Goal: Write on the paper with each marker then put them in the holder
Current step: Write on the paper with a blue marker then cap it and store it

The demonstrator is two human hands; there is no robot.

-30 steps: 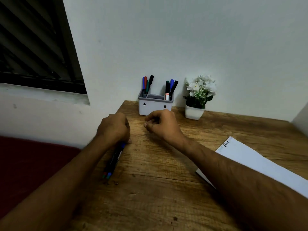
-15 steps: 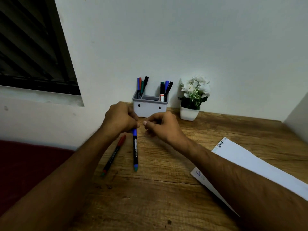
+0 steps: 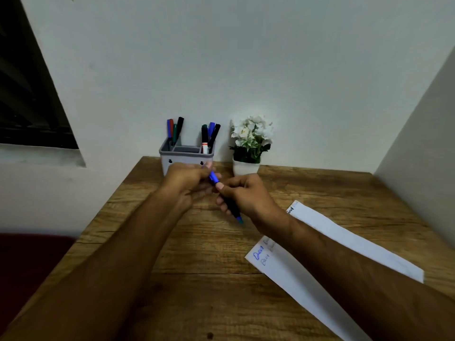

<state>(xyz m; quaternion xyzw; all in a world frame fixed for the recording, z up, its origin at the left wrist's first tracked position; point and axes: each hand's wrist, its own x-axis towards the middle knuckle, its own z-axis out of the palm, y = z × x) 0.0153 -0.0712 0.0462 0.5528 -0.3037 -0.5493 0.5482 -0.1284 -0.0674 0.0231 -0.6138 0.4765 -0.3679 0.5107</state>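
Observation:
Both hands hold one blue marker (image 3: 213,177) above the middle of the wooden desk. My left hand (image 3: 188,182) pinches its blue cap end. My right hand (image 3: 242,195) grips the dark barrel, whose blue tail pokes out below the fingers. The white marker holder (image 3: 187,159) stands at the desk's back edge against the wall, with several markers upright in its left and right compartments. The white paper (image 3: 317,274) lies to the right under my right forearm, with blue writing at its near-left corner and dark writing at its far corner.
A small white pot of white flowers (image 3: 250,143) stands right of the holder. The wooden desk (image 3: 197,279) ends at a left edge beside a dark red surface (image 3: 29,262). Walls close the back and right; a dark window (image 3: 27,94) is at the upper left.
My left hand lifted the blue marker off the desk and my right hand took hold of its barrel. The red marker that lay at the left is now hidden behind my left forearm.

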